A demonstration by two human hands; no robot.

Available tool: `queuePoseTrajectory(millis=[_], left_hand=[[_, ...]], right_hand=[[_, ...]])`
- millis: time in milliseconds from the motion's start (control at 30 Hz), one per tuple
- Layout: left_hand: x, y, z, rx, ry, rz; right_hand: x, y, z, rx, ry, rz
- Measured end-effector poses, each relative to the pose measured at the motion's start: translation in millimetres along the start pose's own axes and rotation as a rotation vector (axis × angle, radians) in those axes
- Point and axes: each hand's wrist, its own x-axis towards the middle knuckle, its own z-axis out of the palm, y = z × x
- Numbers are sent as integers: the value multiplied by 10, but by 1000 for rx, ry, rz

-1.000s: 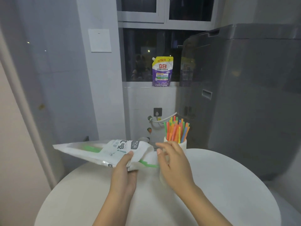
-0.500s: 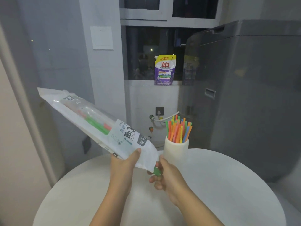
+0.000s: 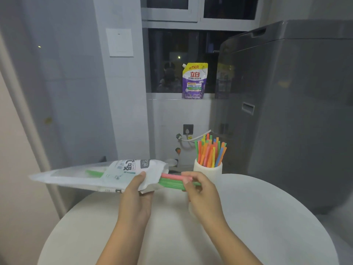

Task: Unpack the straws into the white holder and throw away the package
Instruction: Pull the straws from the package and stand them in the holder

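My left hand (image 3: 138, 196) grips the open end of the white straw package (image 3: 91, 175), which lies nearly level above the table and points left. A few straws (image 3: 172, 180), pink and green, stick out of its mouth to the right. My right hand (image 3: 199, 192) pinches their free ends. More green straw shows through the package's clear part. The white holder (image 3: 207, 170) stands on the round white table (image 3: 257, 222) just behind my right hand, packed with several coloured straws (image 3: 209, 152).
A grey washing machine (image 3: 290, 111) fills the right side behind the table. A purple detergent pouch (image 3: 194, 81) stands on the window sill. A wall socket and hose (image 3: 188, 131) sit low on the back wall. No bin is in view.
The package has swung down from a steep upward tilt to nearly level. My right hand has drawn pink and green straws partway out of its mouth.
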Motion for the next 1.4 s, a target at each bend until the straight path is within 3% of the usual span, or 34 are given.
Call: queuePoseTrajectory(millis=[133, 367, 633, 867, 1100, 1300, 1400], left_hand=[[14, -1, 10, -43, 46, -36], [23, -12, 17, -52, 67, -11], [18, -45, 48, -45, 83, -18], [52, -9, -19, -76, 82, -62], [41, -86, 0, -37, 51, -142], [25, -59, -22, -50, 73, -132], [20, -43, -29, -41, 125, -137]], right_hand=[[-9, -62, -72, 6, 76, -97], [16, -153, -164, 382, 197, -20], [66, -97, -74, 781, 55, 231], [114, -158, -270, 562, 177, 42], [170, -362, -462, 329, 148, -141], [331, -807, -875, 157, 358, -336], [406, -1104, -1084, 36, 376, -452]])
